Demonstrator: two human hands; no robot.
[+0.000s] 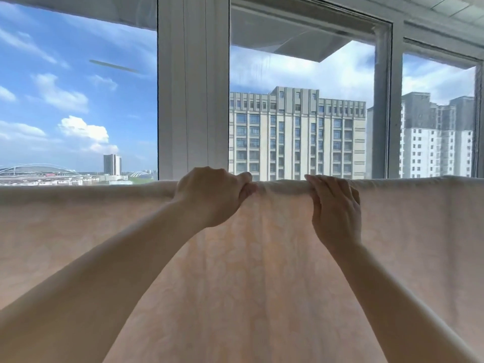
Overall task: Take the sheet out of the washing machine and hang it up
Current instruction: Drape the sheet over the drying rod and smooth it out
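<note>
Your sheet (262, 271) hangs right in front of you, a thin, pale peach cloth with a faint woven pattern of leaves or flowers, soft and slightly rumpled. Daylight glows through it, warmest in the middle strip between your arms. Its top edge is folded over something hidden beneath the cloth, so you cannot tell what carries it. That fold runs level from the left edge of the view to the right, so the long axis lies sideways, and the cloth falls straight down from it and out of view at the bottom. Shallow vertical creases fan downward from the stretch between your hands.

Your left hand (212, 195) grips the fold, fingers curled over the top and the thumb (245, 177) pressed along the edge. Your right hand (336, 205) sits near it on the same fold, its fingers (318, 183) bent over the top and holding the cloth, with a bunched roll of fabric between the two hands. Both bare forearms reach up from the lower corners.

Behind the sheet stands a window with a broad white frame post (193, 100) and a greyer one further right. Through the glass are blue sky with puffy clouds, a beige block of flats (296, 134) and white towers.
</note>
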